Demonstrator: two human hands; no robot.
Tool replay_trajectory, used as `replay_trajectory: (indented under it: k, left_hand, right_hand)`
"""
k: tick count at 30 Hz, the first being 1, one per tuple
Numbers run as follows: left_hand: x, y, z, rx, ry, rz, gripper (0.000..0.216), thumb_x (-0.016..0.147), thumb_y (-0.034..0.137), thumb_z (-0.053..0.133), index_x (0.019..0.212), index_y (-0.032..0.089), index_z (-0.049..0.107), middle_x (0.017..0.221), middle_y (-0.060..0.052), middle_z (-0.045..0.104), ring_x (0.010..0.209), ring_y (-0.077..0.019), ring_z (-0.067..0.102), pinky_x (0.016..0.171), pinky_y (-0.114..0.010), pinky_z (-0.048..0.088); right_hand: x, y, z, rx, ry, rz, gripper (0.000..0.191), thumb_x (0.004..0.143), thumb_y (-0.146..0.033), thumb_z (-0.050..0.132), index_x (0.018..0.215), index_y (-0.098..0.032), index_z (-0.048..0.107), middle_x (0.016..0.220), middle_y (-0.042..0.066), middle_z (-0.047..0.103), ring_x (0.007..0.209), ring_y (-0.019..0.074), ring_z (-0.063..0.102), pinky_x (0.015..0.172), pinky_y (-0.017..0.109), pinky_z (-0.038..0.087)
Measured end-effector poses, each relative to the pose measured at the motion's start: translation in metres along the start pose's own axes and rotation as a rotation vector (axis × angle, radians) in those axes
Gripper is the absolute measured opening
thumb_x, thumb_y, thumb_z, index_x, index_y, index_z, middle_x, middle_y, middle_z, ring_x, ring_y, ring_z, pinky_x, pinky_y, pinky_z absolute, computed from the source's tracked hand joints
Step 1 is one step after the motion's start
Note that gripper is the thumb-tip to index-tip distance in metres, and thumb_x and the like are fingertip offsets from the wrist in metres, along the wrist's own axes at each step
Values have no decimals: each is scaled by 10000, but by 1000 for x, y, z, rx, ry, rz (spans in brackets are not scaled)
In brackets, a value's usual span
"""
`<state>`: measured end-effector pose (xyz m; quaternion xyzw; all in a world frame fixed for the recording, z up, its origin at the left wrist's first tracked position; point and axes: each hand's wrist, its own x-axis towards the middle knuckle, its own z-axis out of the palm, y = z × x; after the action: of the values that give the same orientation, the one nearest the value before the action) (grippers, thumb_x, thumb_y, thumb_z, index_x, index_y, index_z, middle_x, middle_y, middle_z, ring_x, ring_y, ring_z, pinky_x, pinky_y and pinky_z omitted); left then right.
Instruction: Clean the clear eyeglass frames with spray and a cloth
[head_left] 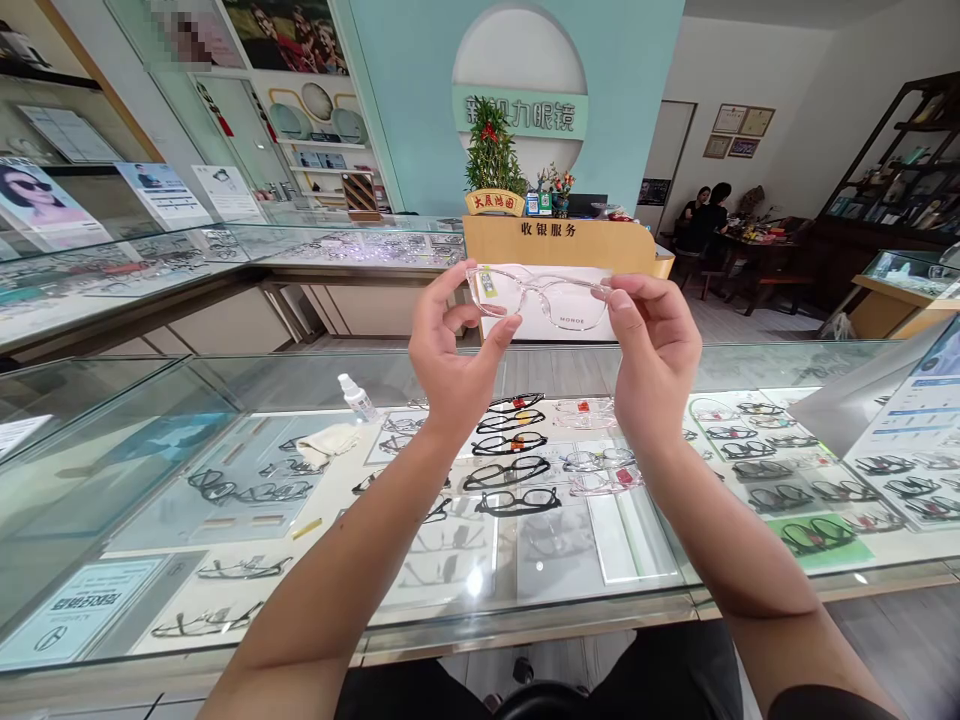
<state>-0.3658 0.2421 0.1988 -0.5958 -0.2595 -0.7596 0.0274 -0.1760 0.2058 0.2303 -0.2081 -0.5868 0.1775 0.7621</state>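
I hold a pair of clear-framed glasses [541,296] up in front of me, above the glass display counter [465,600]. My left hand [450,350] pinches the frame's left end, where a small yellow-green sticker sits on the lens. My right hand [651,345] grips the right end between thumb and fingers. Both hands are closed on the frame. Under the counter glass lie rows of dark and clear spectacle frames [514,460].
A small white spray bottle [357,397] and a beige cloth [327,441] lie on the counter to the left. Beyond stands a wooden cashier desk [559,243] with a potted plant [491,160]. Two people [705,215] sit at a table at the far right.
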Motion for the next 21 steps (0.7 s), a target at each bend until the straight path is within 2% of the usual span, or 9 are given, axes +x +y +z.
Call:
replay_trajectory:
  k: [5, 11, 16, 21]
  left_hand:
    - [-1, 1, 1, -71, -2, 3, 693, 888, 615, 924, 1482, 361, 673, 1534, -74, 713, 1092, -268, 832, 950, -443, 637]
    - [-1, 3, -2, 2, -13, -8, 667, 902, 600, 913, 1485, 373, 681, 1525, -82, 737, 1354, -326, 741, 966, -439, 591]
    - [-1, 5, -3, 55, -40, -35, 645, 924, 585, 894, 1477, 332, 677, 1511, -96, 749, 1354, -317, 737, 993, -433, 593]
    - [-1, 5, -3, 108, -38, -47, 629, 903, 599, 905, 1433, 329, 701, 1491, -93, 760, 1399, -319, 707, 1030, -456, 598]
  right_hand:
    - [-1, 0, 0, -39, -12, -12, 99, 1078, -392, 693, 1127, -308, 710, 1143, 51, 764, 1138, 233, 752, 1082, 451, 602]
    - [-2, -1, 1, -19, -3, 5, 129, 1064, -409, 711, 1137, -303, 700, 1152, 58, 747, 1142, 237, 746, 1085, 455, 602]
    - [-2, -2, 2, 47, 7, 24, 119, 1039, -402, 742, 1101, -304, 717, 1103, 45, 737, 1077, 225, 749, 1057, 445, 616]
    - [-2, -1, 2, 68, -21, 86, 198, 1025, -458, 734, 1144, -305, 694, 1146, 63, 736, 1181, 255, 754, 1094, 472, 629]
